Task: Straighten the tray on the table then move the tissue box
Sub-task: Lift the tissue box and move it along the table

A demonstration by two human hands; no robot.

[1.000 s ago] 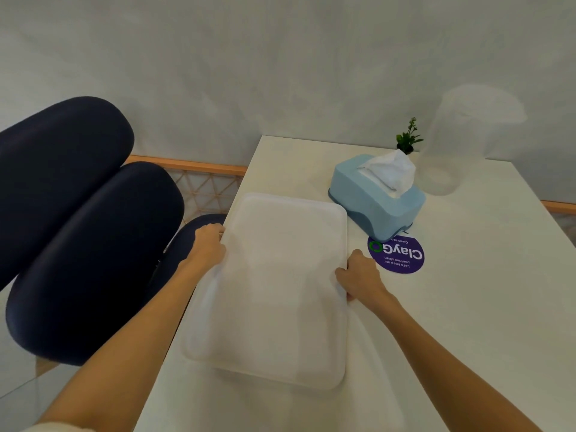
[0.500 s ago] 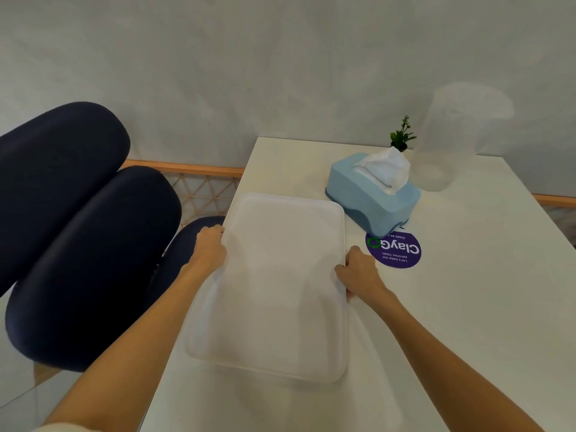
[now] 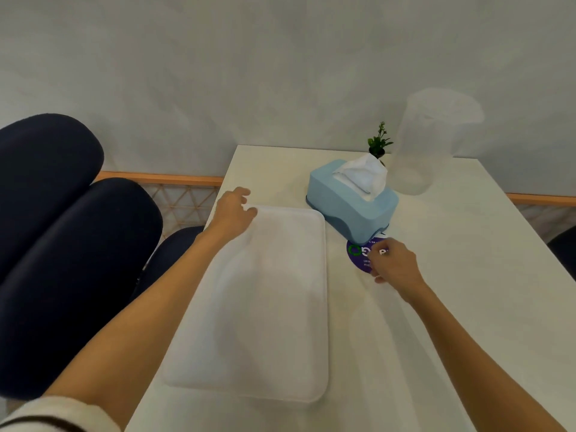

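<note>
Left hand point(image 3: 232, 210) loosely touches tray point(image 3: 265, 307) corner; right hand point(image 3: 394, 266) curled, empty, beside tissue box point(image 3: 349, 204).

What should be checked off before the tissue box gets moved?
1. Tray squared with the table edge: ok, roughly parallel.
2. Left hand off the tray: not ok, at its far left corner.
3. Right hand free: ok, empty, over the purple sticker.
4. Tissue box reachable: ok, just beyond the right hand.
5. Space around the box: cannot tell, clear jug and small plant stand close behind.
</note>
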